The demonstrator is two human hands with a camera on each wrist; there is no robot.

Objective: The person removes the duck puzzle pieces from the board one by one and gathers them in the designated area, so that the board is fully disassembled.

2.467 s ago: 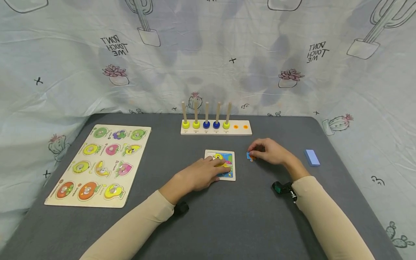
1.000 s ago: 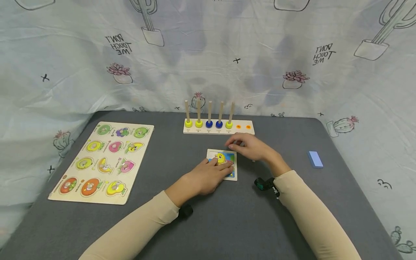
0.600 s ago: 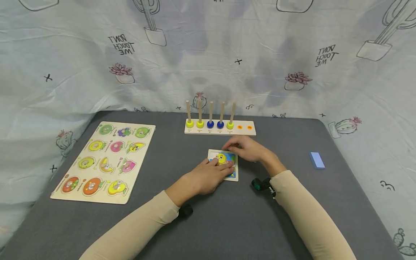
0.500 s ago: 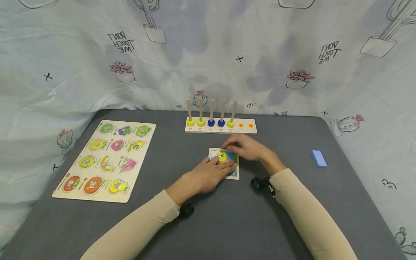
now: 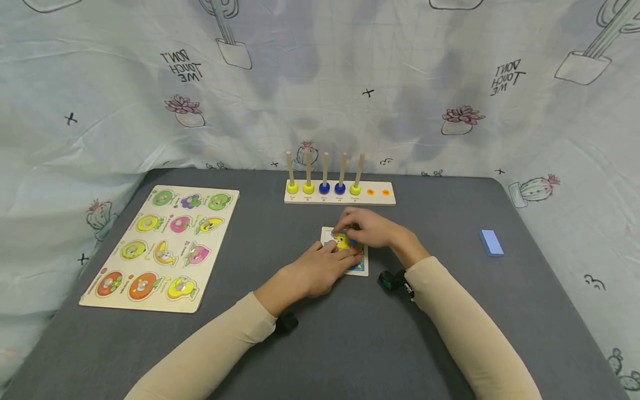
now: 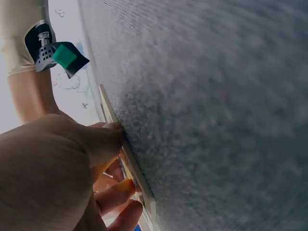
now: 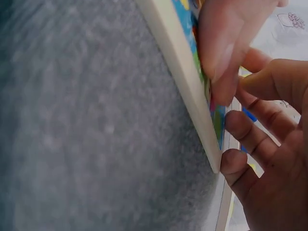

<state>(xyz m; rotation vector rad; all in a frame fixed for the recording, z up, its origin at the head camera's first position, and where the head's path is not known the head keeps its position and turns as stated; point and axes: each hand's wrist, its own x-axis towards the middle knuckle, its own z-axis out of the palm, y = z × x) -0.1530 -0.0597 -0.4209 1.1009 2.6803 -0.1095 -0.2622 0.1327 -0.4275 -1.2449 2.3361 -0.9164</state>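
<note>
In the middle of the table lies a small square puzzle board (image 5: 362, 272) with a wooden rim and a yellow chick picture. My left hand (image 5: 322, 269) rests on it, fingers stretched across the picture; the left wrist view puts the thumb (image 6: 108, 139) against the rim. My right hand (image 5: 372, 229) reaches over the upper part of the board, thumb and index fingertip close together at the picture. In the right wrist view its other fingers (image 7: 238, 122) bend down beside the rim. I cannot tell whether these fingertips pinch a puzzle piece.
A wooden base (image 5: 377, 200) with pegs and coloured rings stands behind the board. A large fruit peg puzzle (image 5: 187, 239) lies at the left. At the right is a blue block (image 5: 492, 243). A printed cloth (image 5: 320, 72) hangs behind the table.
My right hand has moved left from a blue and orange puzzle piece beside the board to the board's upper edge, then over its picture. My left hand has stayed on the board.
</note>
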